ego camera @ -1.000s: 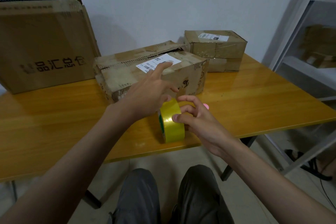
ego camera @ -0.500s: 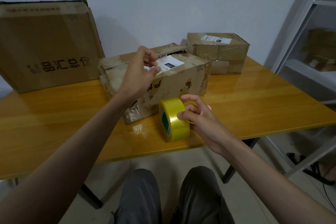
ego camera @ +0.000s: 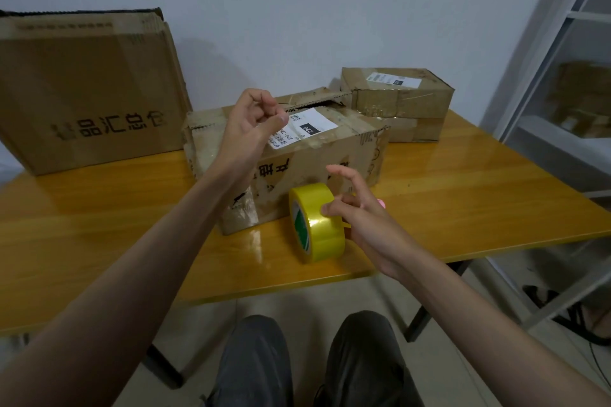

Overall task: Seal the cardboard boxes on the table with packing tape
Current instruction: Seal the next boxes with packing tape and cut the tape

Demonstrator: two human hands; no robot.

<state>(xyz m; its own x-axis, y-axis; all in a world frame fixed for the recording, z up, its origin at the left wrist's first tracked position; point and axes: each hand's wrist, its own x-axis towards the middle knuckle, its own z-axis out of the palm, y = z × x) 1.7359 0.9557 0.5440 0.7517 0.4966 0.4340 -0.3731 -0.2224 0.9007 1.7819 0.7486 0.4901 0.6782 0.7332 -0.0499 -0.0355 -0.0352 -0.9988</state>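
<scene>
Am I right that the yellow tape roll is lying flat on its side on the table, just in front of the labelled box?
Not quite: the head view shows the yellow tape roll standing upright on its edge, not lying flat. It is indeed on the table, just in front of the labelled box.

Single head view, looking forward and down, close over near table (ego camera: 99, 241) edge.

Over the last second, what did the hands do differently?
The left hand rose from beside the tape roll to above the labelled box, fingers now curled, apparently pinching clear tape. The right hand loosened its grip, thumb only touching the roll. Roll and boxes stayed put.
</scene>
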